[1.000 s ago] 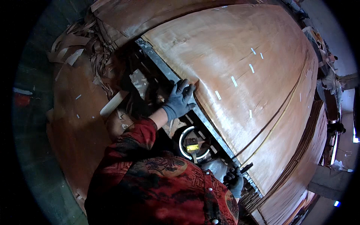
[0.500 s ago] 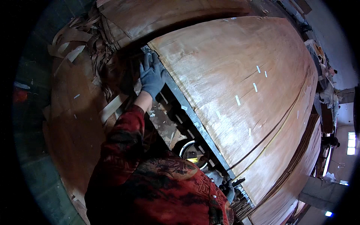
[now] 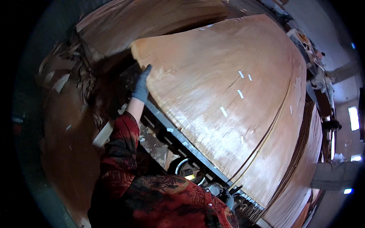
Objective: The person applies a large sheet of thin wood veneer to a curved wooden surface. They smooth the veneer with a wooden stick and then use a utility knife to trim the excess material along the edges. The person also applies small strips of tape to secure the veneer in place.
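Observation:
A large tan veneer sheet (image 3: 209, 79) with small white strips on it covers the stack above a grey metal rail (image 3: 163, 119). My left hand (image 3: 141, 83), in a grey glove, grips the sheet’s left edge near its far corner, which looks slightly raised. My right hand (image 3: 226, 198), also gloved and partly hidden by my red sleeve and body, is closed on a long thin yellow rod (image 3: 256, 155) with a dark end, lying across the sheet’s right part. Below the rail, a brush with a yellow band (image 3: 189, 177) sits in a white-rimmed container (image 3: 181, 163), partly hidden.
More veneer is stacked behind (image 3: 159, 15) and at the right (image 3: 292, 190). Tangled veneer scraps (image 3: 64, 68) and a brown sheet (image 3: 64, 148) lie at the left. A dark figure (image 3: 330, 124), perhaps a person, is far off at the right, near windows.
My left hand has moved forward along the edge to near the far corner and now grips the sheet, whose corner has shifted left. My right hand still holds the rod. The view has shifted too.

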`<state>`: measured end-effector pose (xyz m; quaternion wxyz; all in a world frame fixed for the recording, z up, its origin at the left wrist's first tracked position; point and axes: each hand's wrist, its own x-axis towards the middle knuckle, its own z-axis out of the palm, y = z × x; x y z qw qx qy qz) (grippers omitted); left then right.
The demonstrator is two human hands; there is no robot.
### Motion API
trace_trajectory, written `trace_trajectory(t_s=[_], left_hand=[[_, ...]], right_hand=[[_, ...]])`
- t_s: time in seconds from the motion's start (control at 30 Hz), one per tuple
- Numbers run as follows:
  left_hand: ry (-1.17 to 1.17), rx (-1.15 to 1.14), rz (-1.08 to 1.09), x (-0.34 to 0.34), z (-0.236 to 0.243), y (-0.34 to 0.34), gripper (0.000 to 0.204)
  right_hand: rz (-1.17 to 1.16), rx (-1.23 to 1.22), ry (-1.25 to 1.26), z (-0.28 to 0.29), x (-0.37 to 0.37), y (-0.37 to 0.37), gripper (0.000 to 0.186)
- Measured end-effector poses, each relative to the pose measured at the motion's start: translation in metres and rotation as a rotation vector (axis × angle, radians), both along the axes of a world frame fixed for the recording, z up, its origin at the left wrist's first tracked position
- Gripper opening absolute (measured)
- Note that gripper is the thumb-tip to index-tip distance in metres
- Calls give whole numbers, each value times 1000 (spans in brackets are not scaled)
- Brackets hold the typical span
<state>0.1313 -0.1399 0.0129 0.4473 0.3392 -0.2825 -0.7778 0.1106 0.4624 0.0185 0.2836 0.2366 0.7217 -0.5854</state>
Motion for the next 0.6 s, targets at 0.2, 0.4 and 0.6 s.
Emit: trace_trajectory(t_s=[0.2,0.4,0.6], left_hand=[[-898,-913,-153,-19,-13,-15,28],[-793,-1846,-424,-128,98,216,27],[-620,-2114,-496,-200,75,406,36]], right_hand=[[-77,635,811,-51,-28,90,22],[-21,295,447,-45,6,69,22],[49,-441,81,-16,-3,8,24]])
